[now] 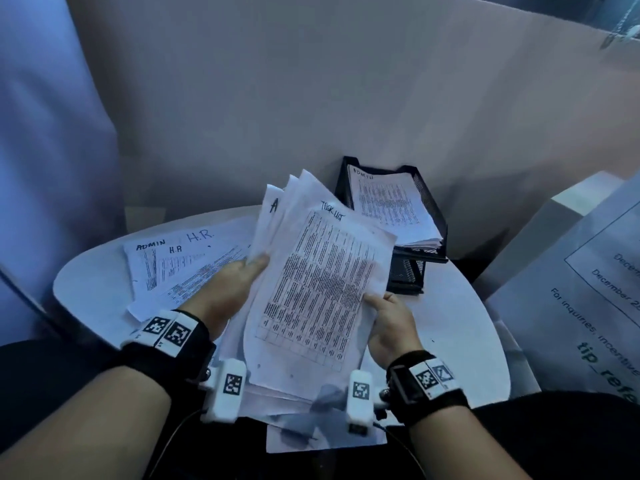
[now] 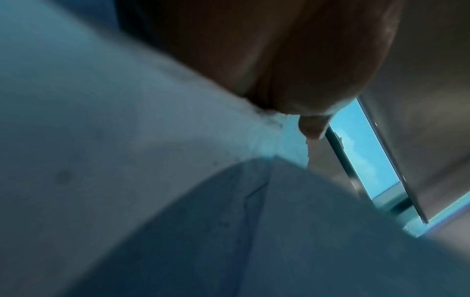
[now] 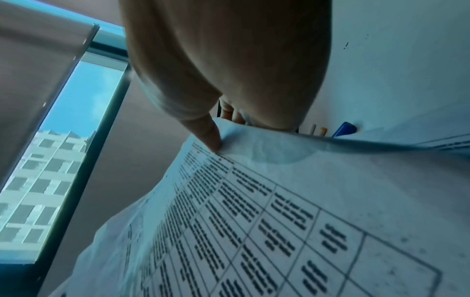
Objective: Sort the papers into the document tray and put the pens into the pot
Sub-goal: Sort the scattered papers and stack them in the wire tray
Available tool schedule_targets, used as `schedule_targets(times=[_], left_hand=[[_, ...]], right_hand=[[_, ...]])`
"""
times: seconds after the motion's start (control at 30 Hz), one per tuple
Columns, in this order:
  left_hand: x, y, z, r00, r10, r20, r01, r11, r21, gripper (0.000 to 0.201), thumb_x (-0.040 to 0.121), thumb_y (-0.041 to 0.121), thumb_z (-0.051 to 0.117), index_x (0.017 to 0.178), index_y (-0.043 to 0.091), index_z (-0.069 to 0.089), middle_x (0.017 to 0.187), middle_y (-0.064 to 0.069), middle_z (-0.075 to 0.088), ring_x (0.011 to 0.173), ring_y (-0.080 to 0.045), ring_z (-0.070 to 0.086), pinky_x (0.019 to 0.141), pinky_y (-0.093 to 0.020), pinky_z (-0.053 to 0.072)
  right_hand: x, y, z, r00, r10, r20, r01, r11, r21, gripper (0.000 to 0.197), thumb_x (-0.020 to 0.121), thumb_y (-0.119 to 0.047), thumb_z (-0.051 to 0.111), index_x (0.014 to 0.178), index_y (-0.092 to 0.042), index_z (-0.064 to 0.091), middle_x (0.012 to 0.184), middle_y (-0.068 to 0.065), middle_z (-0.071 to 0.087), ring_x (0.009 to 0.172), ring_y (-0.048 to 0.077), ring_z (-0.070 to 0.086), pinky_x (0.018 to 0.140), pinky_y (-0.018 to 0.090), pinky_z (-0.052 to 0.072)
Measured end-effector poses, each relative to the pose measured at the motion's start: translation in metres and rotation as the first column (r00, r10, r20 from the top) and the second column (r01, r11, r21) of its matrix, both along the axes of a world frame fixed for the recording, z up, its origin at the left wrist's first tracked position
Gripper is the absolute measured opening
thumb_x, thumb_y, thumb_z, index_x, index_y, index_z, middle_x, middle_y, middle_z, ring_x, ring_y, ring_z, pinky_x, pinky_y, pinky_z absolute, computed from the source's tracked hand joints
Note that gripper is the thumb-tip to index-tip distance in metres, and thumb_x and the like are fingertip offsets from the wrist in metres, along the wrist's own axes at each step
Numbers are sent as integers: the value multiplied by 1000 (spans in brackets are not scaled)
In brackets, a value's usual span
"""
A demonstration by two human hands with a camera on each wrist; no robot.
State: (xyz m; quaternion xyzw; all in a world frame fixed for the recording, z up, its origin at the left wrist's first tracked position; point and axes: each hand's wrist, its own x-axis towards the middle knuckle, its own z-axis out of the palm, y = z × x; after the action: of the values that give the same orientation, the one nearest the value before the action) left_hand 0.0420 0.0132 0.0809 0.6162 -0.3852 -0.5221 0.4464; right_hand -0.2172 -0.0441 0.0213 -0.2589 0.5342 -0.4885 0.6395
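Note:
A fanned stack of printed papers (image 1: 291,216) is held up over the round white table (image 1: 460,327). My left hand (image 1: 235,285) grips the stack at its left edge, thumb on top. My right hand (image 1: 388,323) pinches the lower right edge of the top sheet (image 1: 322,285), a table headed "TASK LIST". The right wrist view shows my thumb (image 3: 208,134) pressed on that sheet (image 3: 254,221). The left wrist view is blurred paper (image 2: 127,140) under my palm. A black mesh document tray (image 1: 427,199) stands at the back with "ADMIN" papers (image 1: 391,206) in it. Pen tips (image 3: 343,129) peek past the paper's edge.
More sheets marked "ADMIN" and "H.R." (image 1: 180,261) lie spread on the table's left half. Further papers (image 1: 294,434) lie under my wrists at the near edge. A large printed notice (image 1: 588,289) leans at the right. A wall panel rises close behind the tray.

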Motion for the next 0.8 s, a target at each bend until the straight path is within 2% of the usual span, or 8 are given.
schedule_targets(times=[0.07,0.17,0.27,0.37,0.5,0.6,0.7,0.8], left_hand=[[-1,1,0,976,-92,196,97,995,-13,37,96,46,65,114,13,71,103,-11,77,97,-28,73,90,-45,57],[2,-2,-1,906,-84,414,101,995,-20,8,98,22,66,103,17,68,94,-7,74,85,-25,70,78,-37,55],[15,-6,3,876,-3,481,24,999,-38,11,98,21,62,107,17,68,95,-9,74,86,-28,70,79,-40,55],[32,-9,9,865,98,492,-61,994,-90,10,98,19,60,102,13,68,93,-17,72,82,-35,68,73,-42,55],[49,-13,15,857,198,475,-146,979,-144,7,96,14,61,95,11,66,87,-18,69,74,-37,63,65,-36,48],[52,-15,18,847,228,480,-177,973,-149,12,96,14,61,85,17,61,80,-14,64,66,-28,56,60,-33,44],[58,-13,15,844,240,480,-186,970,-157,5,97,16,60,96,15,65,84,-15,68,67,-29,58,61,-33,46],[63,-14,12,838,242,489,-182,969,-167,8,97,16,59,99,14,66,82,-16,68,65,-29,58,60,-35,47]], right_hand=[[7,2,-2,1000,11,5,-11,1000,4,7,99,0,59,103,-5,59,87,13,70,70,24,68,57,34,57],[11,0,-8,999,32,-24,-31,999,40,8,99,1,58,103,-6,59,89,14,68,66,21,66,54,31,55],[10,-6,-19,1000,-24,-1,24,995,96,17,98,4,58,113,-4,56,109,21,66,90,31,67,76,40,57],[4,-13,-41,990,-71,-118,93,978,187,33,99,1,56,132,1,51,124,24,61,102,32,66,77,40,59],[10,-25,-57,948,-9,-319,97,961,259,51,94,-10,66,142,-7,49,131,17,55,109,32,60,68,38,59],[16,-39,-62,887,14,-461,113,963,246,67,91,-14,70,150,-11,39,133,14,51,98,31,58,86,49,58],[26,-48,-67,864,-11,-503,140,965,220,63,83,-13,73,140,-9,47,118,14,59,84,30,62,81,48,60],[32,-53,-85,872,12,-489,90,979,185,38,75,-13,75,111,-9,65,103,13,74,80,31,71,66,40,61]])
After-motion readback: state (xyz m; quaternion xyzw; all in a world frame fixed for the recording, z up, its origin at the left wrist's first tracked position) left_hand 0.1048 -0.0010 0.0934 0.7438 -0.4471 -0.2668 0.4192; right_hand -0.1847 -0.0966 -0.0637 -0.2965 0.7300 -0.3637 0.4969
